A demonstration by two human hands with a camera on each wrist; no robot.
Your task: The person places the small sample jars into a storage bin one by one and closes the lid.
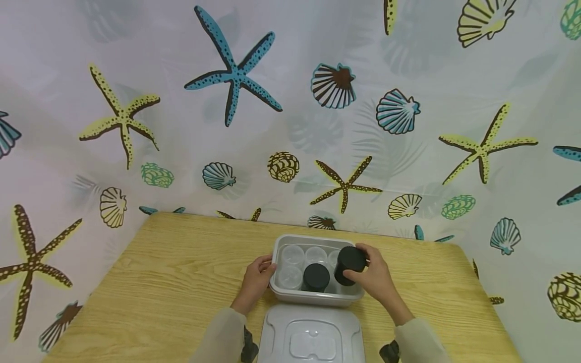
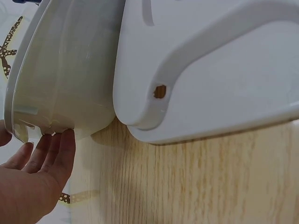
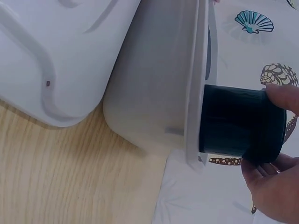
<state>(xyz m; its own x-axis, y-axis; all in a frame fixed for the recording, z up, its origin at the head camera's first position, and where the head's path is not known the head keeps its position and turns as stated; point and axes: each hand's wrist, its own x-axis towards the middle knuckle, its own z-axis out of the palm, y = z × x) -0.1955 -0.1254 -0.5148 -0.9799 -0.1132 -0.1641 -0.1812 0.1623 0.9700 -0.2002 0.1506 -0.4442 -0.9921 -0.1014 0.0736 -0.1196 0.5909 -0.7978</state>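
Observation:
A white plastic bin (image 1: 313, 298) stands on the table with several clear round containers (image 1: 293, 255) in it. Among them, at the near side, sits a black-lidded jar (image 1: 316, 276). My right hand (image 1: 374, 275) grips a second black jar (image 1: 350, 262) round its lid, thumb on the near side. In the right wrist view this dark jar (image 3: 233, 121) is upright, its lower end hidden behind the bin's rim. My left hand (image 1: 257, 278) holds the bin's left end by the rim, its fingertips (image 2: 67, 135) under the lip and the thumb above.
A white lid (image 1: 313, 335) with a moulded rectangle lies flat on the wood-grain table (image 1: 190, 282), just in front of the bin. A curtain (image 1: 290, 131) printed with starfish and shells hangs behind the table and along both sides.

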